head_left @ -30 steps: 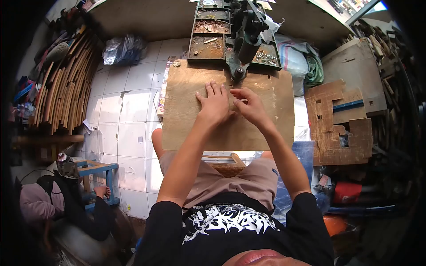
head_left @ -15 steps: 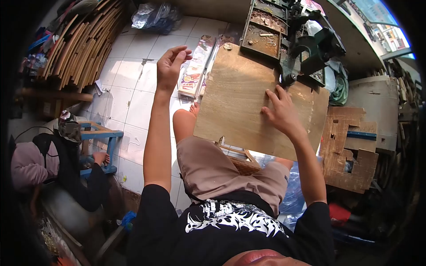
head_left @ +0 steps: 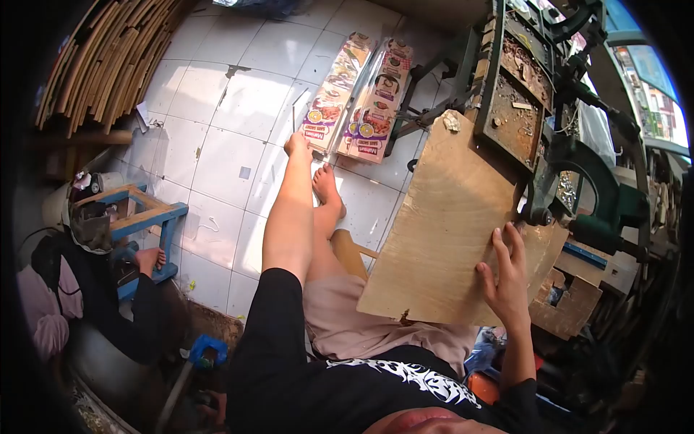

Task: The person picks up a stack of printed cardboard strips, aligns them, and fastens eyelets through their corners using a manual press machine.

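Down by the floor, my left hand (head_left: 298, 145) is at the near end of the left stack of printed sheets (head_left: 334, 94); its fingers are too small to make out. A second printed stack (head_left: 377, 105) lies beside that one. My right hand (head_left: 508, 278) rests with spread fingers on the wooden board (head_left: 441, 239), holding nothing. Just beyond its fingertips is the lower end of the dark green press (head_left: 538, 215). A small pale lump (head_left: 451, 124) sits at the board's far left corner.
Compartment trays (head_left: 515, 108) with small metal parts adjoin the board. Stacked wooden strips (head_left: 108, 65) stand at the upper left. At the lower left, another person's hand (head_left: 150, 259) is by a blue-framed stool (head_left: 170, 213). A cut-out board (head_left: 567, 307) leans at the right.
My left hand has gone from the board out left and down to the printed sheets. My right hand stays on the board. The view has swung left.
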### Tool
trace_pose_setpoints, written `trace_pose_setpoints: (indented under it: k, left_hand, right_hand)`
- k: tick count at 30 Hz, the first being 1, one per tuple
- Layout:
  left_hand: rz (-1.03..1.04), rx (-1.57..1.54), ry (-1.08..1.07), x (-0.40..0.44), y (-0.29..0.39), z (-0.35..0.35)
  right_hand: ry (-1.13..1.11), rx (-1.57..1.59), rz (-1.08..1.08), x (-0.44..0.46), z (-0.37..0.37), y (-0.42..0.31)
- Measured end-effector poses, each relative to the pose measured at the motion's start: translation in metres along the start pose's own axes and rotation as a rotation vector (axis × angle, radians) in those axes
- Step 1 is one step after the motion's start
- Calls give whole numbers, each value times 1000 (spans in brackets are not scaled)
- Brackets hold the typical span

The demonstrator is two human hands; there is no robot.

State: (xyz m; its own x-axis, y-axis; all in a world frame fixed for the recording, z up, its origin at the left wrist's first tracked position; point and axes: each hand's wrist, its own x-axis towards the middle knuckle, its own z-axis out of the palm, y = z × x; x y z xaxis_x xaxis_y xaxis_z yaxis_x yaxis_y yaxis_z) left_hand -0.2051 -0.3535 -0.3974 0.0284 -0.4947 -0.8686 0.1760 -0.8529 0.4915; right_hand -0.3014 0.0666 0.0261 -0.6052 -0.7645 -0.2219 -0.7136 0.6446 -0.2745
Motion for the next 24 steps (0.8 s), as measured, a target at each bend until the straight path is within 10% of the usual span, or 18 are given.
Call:
trace_pose_setpoints:
  k: [20, 24]
  left_hand:
    - [-228, 157, 232, 190, -59, -5]
    - [-259, 67, -23, 187, -65, -8]
  right_hand:
    - [-149, -69, 136, 2, 10, 11]
    - [-149, -57, 146, -1, 11, 14]
